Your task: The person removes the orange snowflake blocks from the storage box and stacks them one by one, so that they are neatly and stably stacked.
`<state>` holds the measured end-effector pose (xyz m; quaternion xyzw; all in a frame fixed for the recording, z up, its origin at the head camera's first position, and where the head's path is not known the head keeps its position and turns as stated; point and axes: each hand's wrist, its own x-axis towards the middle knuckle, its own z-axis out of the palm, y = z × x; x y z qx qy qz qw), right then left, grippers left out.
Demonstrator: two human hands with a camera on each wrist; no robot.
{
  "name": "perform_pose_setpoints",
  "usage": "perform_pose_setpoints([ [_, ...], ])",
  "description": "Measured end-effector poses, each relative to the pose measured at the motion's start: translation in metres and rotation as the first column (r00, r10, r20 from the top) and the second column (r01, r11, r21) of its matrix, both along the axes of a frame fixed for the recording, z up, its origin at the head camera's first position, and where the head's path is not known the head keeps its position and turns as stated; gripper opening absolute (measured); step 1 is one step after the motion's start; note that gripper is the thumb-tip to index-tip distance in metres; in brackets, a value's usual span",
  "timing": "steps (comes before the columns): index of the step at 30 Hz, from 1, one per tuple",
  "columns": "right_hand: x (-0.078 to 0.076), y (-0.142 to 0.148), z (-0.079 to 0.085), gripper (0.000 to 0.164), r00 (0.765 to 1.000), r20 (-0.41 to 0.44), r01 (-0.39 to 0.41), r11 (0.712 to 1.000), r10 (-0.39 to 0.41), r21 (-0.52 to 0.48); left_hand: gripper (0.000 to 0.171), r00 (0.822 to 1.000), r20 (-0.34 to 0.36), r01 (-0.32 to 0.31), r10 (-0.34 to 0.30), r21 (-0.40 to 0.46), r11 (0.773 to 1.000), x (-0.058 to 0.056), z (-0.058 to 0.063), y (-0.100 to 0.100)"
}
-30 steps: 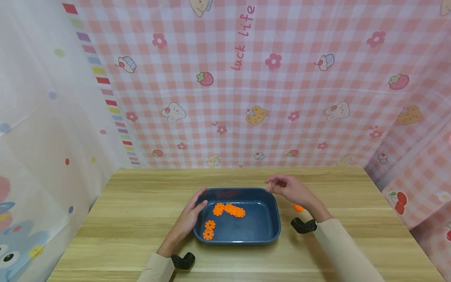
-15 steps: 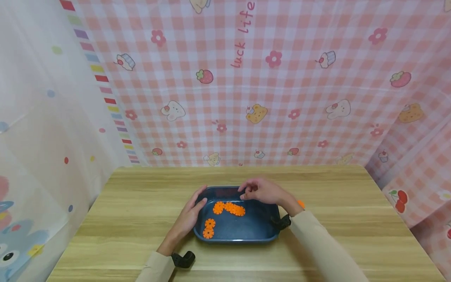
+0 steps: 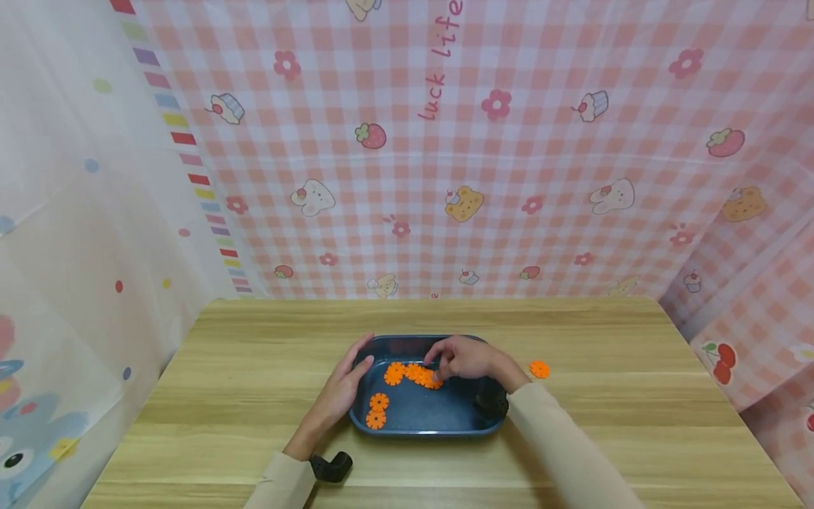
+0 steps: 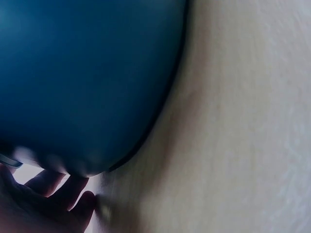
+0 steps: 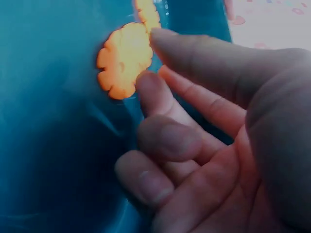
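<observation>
Tabletop (image 3: 254, 382) | blue tray (image 3: 426, 417), long axis crosswise | left hand (image 3: 339, 387) pinching it | right hand (image 3: 469, 357): orange disc (image 5: 121, 63) pinch unclear

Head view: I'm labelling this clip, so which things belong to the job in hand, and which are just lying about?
In the job:
tray, held by the left hand
discs in the tray
right hand, at those discs

Lying about:
lone disc right of the tray, though it matches and may well belong
checked cloth behind, apparently just backdrop
</observation>
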<state>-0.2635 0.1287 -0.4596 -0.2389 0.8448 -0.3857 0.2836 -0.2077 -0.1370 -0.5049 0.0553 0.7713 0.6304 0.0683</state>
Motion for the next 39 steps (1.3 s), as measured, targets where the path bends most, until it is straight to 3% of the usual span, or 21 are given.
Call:
perform_pose_setpoints([
  [9, -0.001, -0.002, -0.010, 0.024, 1.000, -0.002, -0.029, 1.000, 0.029, 0.010, 0.048, 1.000, -0.016, 0.005, -0.005, -0.003, 1.000, 0.000, 0.001, 0.000],
  [23, 0.001, -0.007, -0.014, 0.015, 0.993, -0.117, 0.026, 0.992, -0.011, 0.127, 0.048, 1.000, -0.021, 0.011, -0.010, 0.022, 1.000, 0.000, -0.001, -0.001],
  [39, 0.000, -0.008, -0.017, 0.007, 0.987, -0.157, -0.014, 0.997, 0.025, 0.071, 0.048, 1.000, -0.017, 0.009, -0.008, 0.035, 0.999, 0.000, -0.003, -0.001],
])
